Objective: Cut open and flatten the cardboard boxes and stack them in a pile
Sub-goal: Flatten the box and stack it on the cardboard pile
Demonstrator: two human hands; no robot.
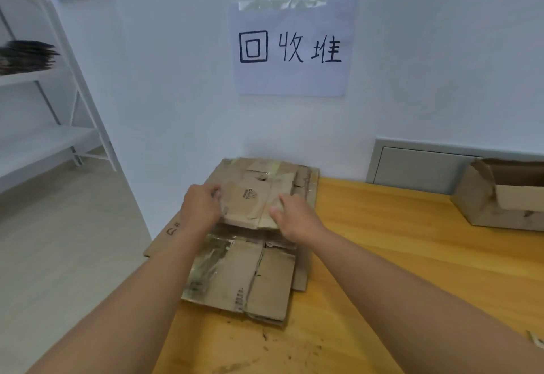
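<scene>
Head view is looking down on a wooden table (412, 255) set against a white wall (176, 79). Flattened cardboard is lying in a pile (253, 273) at the table's left edge, several sheets deep, brown, creased and scuffed, with shiny tape showing on the lower left sheet. The bottom sheet is overhanging the table edge a little on the left. The top sheet (250, 199) is sitting at the far end of the pile, folded flat, with a small printed logo and tape across its far flaps.

The left hand (201, 205) is gripping the top sheet's left edge, fingers curled over it. The right hand (294, 217) is lying on the sheet's right part, fingers bent, thumb pressing the near edge; whether it is truly pinching the sheet is hard to tell, since the fingertips are hidden behind the hand.

An unflattened box (500, 197) is standing well apart at the table's right, cut off by the frame. A paper sign (294, 46) with handwritten characters is hanging taped on the wall above the pile. White shelving (53, 138) at far left is blurred; dark items on it cannot be made out.
</scene>
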